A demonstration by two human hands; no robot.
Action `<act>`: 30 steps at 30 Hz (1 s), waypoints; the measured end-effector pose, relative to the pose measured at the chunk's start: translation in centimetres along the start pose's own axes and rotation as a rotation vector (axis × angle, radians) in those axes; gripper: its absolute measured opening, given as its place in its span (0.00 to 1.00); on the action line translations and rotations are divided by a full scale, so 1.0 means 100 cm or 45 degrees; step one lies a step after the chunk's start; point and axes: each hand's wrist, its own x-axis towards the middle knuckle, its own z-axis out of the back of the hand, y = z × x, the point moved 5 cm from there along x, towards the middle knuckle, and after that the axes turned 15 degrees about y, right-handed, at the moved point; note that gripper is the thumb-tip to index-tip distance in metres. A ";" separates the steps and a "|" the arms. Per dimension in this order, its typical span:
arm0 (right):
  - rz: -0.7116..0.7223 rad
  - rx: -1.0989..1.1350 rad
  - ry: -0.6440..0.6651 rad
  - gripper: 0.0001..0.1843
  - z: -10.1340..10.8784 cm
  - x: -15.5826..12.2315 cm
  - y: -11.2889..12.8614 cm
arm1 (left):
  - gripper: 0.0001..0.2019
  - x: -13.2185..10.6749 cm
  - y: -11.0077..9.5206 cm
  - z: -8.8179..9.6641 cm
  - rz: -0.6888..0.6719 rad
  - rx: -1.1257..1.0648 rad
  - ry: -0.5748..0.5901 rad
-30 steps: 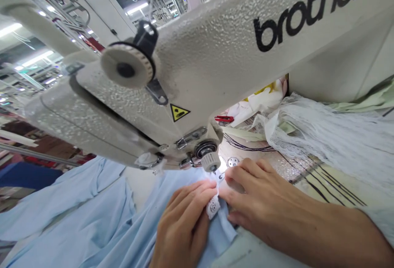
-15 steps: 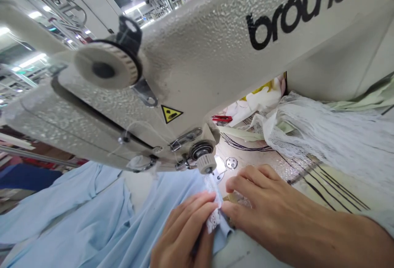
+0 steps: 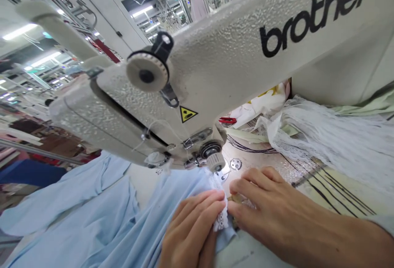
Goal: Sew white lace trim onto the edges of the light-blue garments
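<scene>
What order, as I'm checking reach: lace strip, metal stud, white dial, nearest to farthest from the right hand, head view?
1. lace strip, touching the right hand.
2. metal stud, on the table just beyond.
3. white dial, upper left on the machine.

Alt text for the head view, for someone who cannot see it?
The left hand pinches white lace trim onto light blue fabric beside the right hand, under a cream Brother sewing machine. A lace heap lies on the table at right.
</scene>
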 end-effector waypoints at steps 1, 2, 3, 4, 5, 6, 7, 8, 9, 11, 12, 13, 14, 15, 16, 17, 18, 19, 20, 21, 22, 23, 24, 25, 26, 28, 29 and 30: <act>0.009 0.005 0.011 0.07 -0.001 0.001 0.000 | 0.16 0.000 0.000 -0.001 -0.001 -0.003 0.011; 0.014 0.011 0.024 0.07 -0.002 0.002 0.000 | 0.17 0.001 0.000 -0.002 -0.005 -0.010 0.016; 0.018 0.015 0.034 0.07 -0.002 0.003 0.000 | 0.17 0.000 0.000 -0.003 -0.007 -0.018 0.017; 0.012 0.014 0.038 0.07 -0.002 0.004 -0.001 | 0.16 0.000 0.001 -0.003 -0.009 -0.018 0.017; 0.004 0.010 0.042 0.07 -0.003 0.005 -0.001 | 0.16 0.000 0.002 -0.003 -0.007 -0.019 0.016; 0.001 0.004 0.027 0.07 -0.002 0.005 -0.002 | 0.16 0.001 0.003 -0.004 0.001 -0.017 0.018; -0.018 -0.003 0.011 0.07 -0.002 0.006 -0.003 | 0.16 0.001 0.005 -0.004 0.020 -0.018 0.018; -0.034 -0.007 -0.016 0.07 -0.002 0.006 -0.004 | 0.16 0.002 0.007 -0.004 0.046 -0.031 0.019; -0.045 -0.006 -0.035 0.08 -0.002 0.007 -0.005 | 0.15 0.003 0.010 -0.005 0.085 -0.067 0.023; -0.055 0.014 -0.062 0.09 -0.001 0.007 -0.005 | 0.13 0.004 0.018 -0.005 0.212 -0.207 0.026; -0.051 0.030 -0.063 0.09 0.000 0.007 -0.005 | 0.11 0.004 0.023 -0.006 0.285 -0.294 0.030; -0.038 0.044 -0.055 0.10 0.001 0.007 -0.004 | 0.10 0.004 0.027 -0.006 0.350 -0.378 0.042; -0.022 0.052 -0.040 0.10 0.002 0.006 -0.002 | 0.10 0.003 0.030 -0.007 0.393 -0.442 0.051; -0.011 0.055 -0.019 0.10 0.004 0.006 -0.001 | 0.10 0.003 0.031 -0.007 0.411 -0.482 0.062; 0.004 0.056 -0.006 0.09 0.005 0.005 0.001 | 0.10 0.002 0.032 -0.007 0.398 -0.495 0.074; 0.019 0.054 0.021 0.08 0.005 0.004 0.002 | 0.10 0.003 0.032 -0.006 0.362 -0.490 0.083; 0.038 0.053 0.035 0.07 0.005 0.004 0.004 | 0.10 0.003 0.031 -0.005 0.327 -0.476 0.091; 0.048 0.062 0.030 0.07 0.004 0.003 0.005 | 0.11 0.003 0.031 -0.005 0.297 -0.460 0.097; 0.046 0.076 -0.002 0.08 0.003 0.003 0.005 | 0.12 0.002 0.031 -0.004 0.280 -0.449 0.097; 0.022 0.087 -0.054 0.08 0.002 0.003 0.004 | 0.12 0.002 0.031 -0.004 0.279 -0.444 0.094; -0.027 0.093 -0.115 0.07 0.002 0.003 0.001 | 0.12 0.002 0.031 -0.004 0.291 -0.445 0.084; -0.089 0.097 -0.175 0.06 0.001 0.004 -0.001 | 0.12 0.001 0.032 -0.004 0.312 -0.445 0.077; -0.156 0.099 -0.216 0.05 0.000 0.005 -0.005 | 0.12 0.001 0.032 -0.004 0.330 -0.442 0.065; -0.215 0.106 -0.226 0.06 -0.002 0.006 -0.007 | 0.12 0.000 0.031 -0.004 0.342 -0.433 0.053; -0.252 0.130 -0.206 0.06 -0.004 0.008 -0.010 | 0.11 0.000 0.030 -0.004 0.339 -0.417 0.044; -0.265 0.240 -0.108 0.06 -0.007 0.010 -0.012 | 0.12 0.000 0.027 -0.003 0.310 -0.379 0.034; -0.254 0.306 -0.050 0.07 -0.008 0.010 -0.012 | 0.12 0.000 0.026 -0.003 0.297 -0.365 0.033; -0.237 0.365 0.000 0.07 -0.008 0.010 -0.012 | 0.12 0.000 0.025 -0.003 0.285 -0.354 0.033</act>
